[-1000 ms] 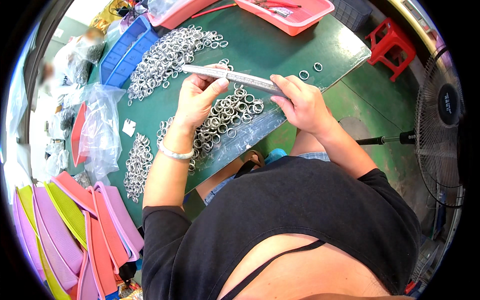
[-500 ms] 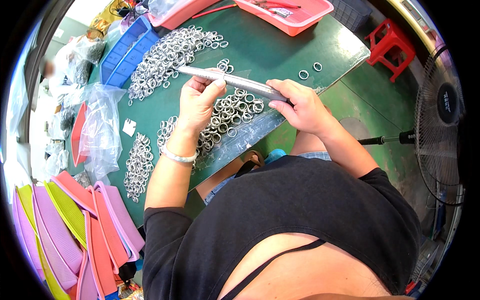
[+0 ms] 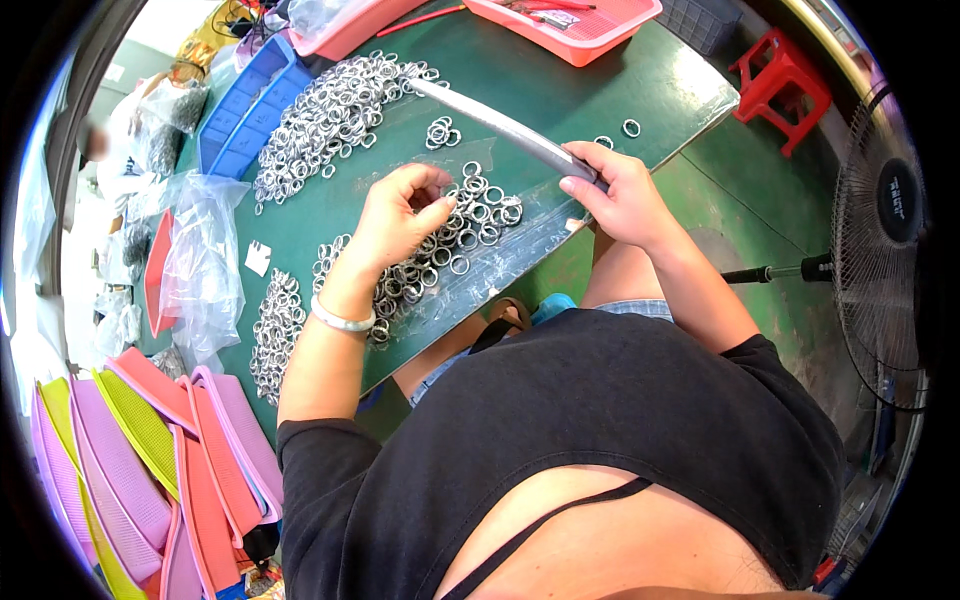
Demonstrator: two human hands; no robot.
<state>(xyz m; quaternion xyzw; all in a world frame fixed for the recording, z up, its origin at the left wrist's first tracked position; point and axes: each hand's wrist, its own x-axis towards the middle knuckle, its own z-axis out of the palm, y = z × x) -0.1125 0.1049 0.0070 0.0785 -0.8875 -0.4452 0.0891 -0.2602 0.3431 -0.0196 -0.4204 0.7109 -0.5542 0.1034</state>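
My right hand (image 3: 625,200) is closed round the thick dark end of a tapered metal ring mandrel (image 3: 500,124). Its narrow end points up and left over the table. My left hand (image 3: 405,215), with a pale bangle (image 3: 342,318) at the wrist, is over the near pile of metal rings (image 3: 480,215). The left thumb and curled fingers are apart beside the rings, and no ring shows between them. A small cluster of rings (image 3: 440,132) lies beyond that hand. Two loose rings (image 3: 631,128) sit near the right table edge.
A large ring heap (image 3: 320,120) lies beside a blue bin (image 3: 250,110) on the green table (image 3: 540,90). Another ring pile (image 3: 278,335) is at left. Coloured baskets (image 3: 200,450) stack lower left. Salmon tray (image 3: 590,45), red stool (image 3: 785,90) and fan (image 3: 890,210) are right.
My left hand has let go of the mandrel and moved down to the near ring pile. The mandrel, still in my right hand, has tilted with its narrow end swinging up and away.
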